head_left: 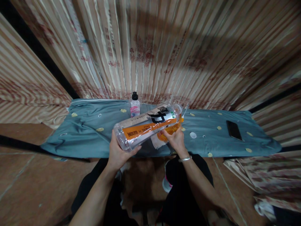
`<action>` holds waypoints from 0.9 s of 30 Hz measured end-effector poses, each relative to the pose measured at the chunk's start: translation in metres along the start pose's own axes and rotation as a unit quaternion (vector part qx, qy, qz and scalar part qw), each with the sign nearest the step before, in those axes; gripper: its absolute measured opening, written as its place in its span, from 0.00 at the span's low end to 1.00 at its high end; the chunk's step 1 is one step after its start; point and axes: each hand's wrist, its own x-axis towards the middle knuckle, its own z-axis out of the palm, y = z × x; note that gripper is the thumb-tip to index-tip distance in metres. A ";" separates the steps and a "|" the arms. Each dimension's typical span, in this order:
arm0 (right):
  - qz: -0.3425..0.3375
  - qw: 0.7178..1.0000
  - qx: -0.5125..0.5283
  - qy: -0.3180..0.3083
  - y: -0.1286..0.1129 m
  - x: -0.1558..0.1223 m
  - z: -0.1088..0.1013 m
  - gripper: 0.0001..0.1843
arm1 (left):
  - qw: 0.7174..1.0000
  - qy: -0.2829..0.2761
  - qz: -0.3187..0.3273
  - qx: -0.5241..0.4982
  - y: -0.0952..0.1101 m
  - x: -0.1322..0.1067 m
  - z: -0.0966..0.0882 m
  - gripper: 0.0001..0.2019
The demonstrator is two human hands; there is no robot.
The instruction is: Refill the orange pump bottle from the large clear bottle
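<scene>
My left hand (118, 150) is wrapped round the base of a large clear plastic bottle (145, 125) with an orange and black label. The bottle lies almost level, its open neck tipped toward the right. My right hand (175, 138) is closed on a small orange container (169, 128) held right under the bottle's mouth. A white bottle cap (193, 135) lies on the cloth just right of that hand. A crumpled white tissue (157, 142) sits below the bottle. A silver bracelet circles my right wrist.
A grey-blue cloth (94, 128) covers a low table. A small bottle with a black cap and pink label (134, 106) stands at the back. A black phone (233, 130) lies at the right. Striped curtain behind, brown floor, bundled fabric at lower right.
</scene>
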 end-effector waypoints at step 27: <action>0.003 1.000 -0.013 -0.006 0.003 0.000 0.000 0.48 | 1.000 0.003 0.006 -0.026 -0.005 0.003 0.001 0.42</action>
